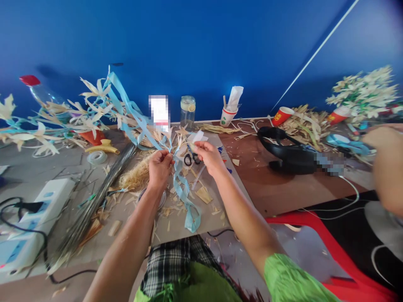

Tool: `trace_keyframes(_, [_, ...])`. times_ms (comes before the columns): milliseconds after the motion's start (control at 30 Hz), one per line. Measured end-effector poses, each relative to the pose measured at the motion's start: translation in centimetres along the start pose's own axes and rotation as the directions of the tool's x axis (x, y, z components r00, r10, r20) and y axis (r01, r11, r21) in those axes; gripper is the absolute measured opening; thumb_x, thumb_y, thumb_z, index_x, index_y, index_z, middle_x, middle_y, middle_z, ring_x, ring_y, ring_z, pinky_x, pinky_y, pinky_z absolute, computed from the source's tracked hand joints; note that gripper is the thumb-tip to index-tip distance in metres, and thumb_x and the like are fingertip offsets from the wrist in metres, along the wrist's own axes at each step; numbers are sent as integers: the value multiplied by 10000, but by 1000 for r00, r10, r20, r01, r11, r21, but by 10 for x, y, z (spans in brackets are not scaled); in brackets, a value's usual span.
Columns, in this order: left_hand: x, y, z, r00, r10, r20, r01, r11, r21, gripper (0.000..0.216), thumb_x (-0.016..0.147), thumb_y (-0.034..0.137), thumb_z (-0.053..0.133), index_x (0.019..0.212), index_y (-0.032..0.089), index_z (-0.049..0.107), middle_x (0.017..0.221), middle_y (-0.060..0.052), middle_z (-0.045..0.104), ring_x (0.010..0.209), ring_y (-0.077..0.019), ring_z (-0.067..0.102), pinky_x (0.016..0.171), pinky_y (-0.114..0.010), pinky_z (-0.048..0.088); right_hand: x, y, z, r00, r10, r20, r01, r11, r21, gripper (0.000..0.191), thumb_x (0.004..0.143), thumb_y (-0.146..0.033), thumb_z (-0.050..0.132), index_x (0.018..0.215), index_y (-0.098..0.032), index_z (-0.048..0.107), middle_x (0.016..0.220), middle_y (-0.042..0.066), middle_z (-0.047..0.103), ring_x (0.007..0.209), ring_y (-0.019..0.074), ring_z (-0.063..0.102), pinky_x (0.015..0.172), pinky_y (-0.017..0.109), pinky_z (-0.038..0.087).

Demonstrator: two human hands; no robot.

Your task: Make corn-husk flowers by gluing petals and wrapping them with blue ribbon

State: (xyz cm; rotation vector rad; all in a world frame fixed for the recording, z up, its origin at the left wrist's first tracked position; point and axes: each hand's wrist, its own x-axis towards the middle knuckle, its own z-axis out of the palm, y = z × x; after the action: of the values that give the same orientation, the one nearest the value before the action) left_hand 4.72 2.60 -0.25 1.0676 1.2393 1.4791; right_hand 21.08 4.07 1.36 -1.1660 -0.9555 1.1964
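Observation:
My left hand pinches a stem wrapped in light blue ribbon, and the ribbon's loose end curls down over the table edge. The stem belongs to a long branch of cream husk flowers arching to the left. More pale petals rise just above the left fingertips. To its right, my right hand has thumb and fingers closed on a small pale strip, its exact kind unclear. Beneath the right fingers lie black-handled scissors, partly hidden. Neither hand touches the other.
Left lie a bundle of thin wires, a tape roll and a power strip. A glass jar and a paper cup stand behind. A black headset-like strap lies right; another person's arm shows at the edge.

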Motion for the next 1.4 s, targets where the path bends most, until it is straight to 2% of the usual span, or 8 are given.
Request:
trace_keyframes(267, [2, 1, 1, 1000, -26, 8, 27, 997, -79, 181, 646, 279, 662, 746, 154, 577, 584, 49, 531, 492, -59, 504, 477, -170, 347, 8, -42, -37, 981, -113, -159, 110, 994, -26, 276, 606, -290, 647, 852, -171, 605, 679, -36, 557, 473, 54, 394, 488, 232, 298])
trace_keyframes(400, [3, 0, 0, 999, -36, 4, 37, 993, -111, 188, 635, 279, 668, 735, 157, 566, 579, 52, 525, 489, -58, 502, 458, -167, 327, 2, -59, -66, 986, -156, -60, 127, 931, -341, 191, 678, -304, 620, 820, -180, 646, 694, -5, 602, 530, 87, 454, 537, 243, 343])
trace_keyframes(700, [2, -1, 2, 999, -45, -21, 43, 995, -87, 199, 612, 277, 664, 742, 144, 594, 596, 32, 559, 505, -69, 518, 503, -189, 375, -8, -17, -81, 998, 64, -1, -9, 124, -992, 460, 682, -473, 688, 1004, -146, 664, 1141, 179, 611, 988, 268, 608, 788, 318, 436])
trace_keyframes(867, [-1, 3, 4, 996, -88, -34, 82, 983, -165, 216, 577, 268, 674, 726, 140, 585, 602, 35, 559, 497, -66, 510, 507, -196, 377, -6, -11, -71, 989, 148, -8, -10, 15, -1000, 398, 721, -393, 651, 1028, -141, 666, 1106, 186, 640, 1020, 286, 614, 779, 313, 452])
trace_keyframes(1033, [-1, 5, 4, 993, -104, -55, 92, 977, -194, 216, 577, 268, 672, 724, 141, 577, 583, 43, 542, 488, -65, 505, 492, -190, 363, -6, -7, -85, 998, 57, 15, 8, 132, -991, 273, 743, -364, 605, 912, -166, 685, 987, 126, 688, 941, 243, 631, 744, 281, 434])
trace_keyframes(1167, [0, 2, 3, 995, -87, -41, 77, 979, -190, 208, 585, 267, 673, 718, 140, 575, 579, 43, 537, 488, -65, 504, 497, -191, 367, -16, -11, -109, 994, -106, -38, 24, 525, -851, 291, 703, -366, 616, 913, -173, 677, 855, 64, 689, 796, 202, 614, 720, 296, 430])
trace_keyframes(1267, [0, -1, 2, 997, -72, -14, 68, 983, -170, 218, 601, 292, 671, 724, 140, 575, 577, 39, 532, 489, -68, 502, 475, -188, 344, -30, -28, -121, 993, -87, -74, 57, 939, -340, 424, 668, -448, 640, 1002, -187, 632, 879, 45, 668, 692, 163, 581, 657, 303, 447])
trace_keyframes(1400, [0, -2, 1, 998, -68, -6, 65, 982, -180, 220, 607, 301, 674, 719, 142, 570, 594, 31, 539, 493, -68, 495, 459, -185, 321, -49, -53, -108, 976, -157, 150, 116, 962, 248, 420, 706, -487, 591, 1033, -225, 608, 949, 46, 634, 562, 89, 466, 555, 267, 414])
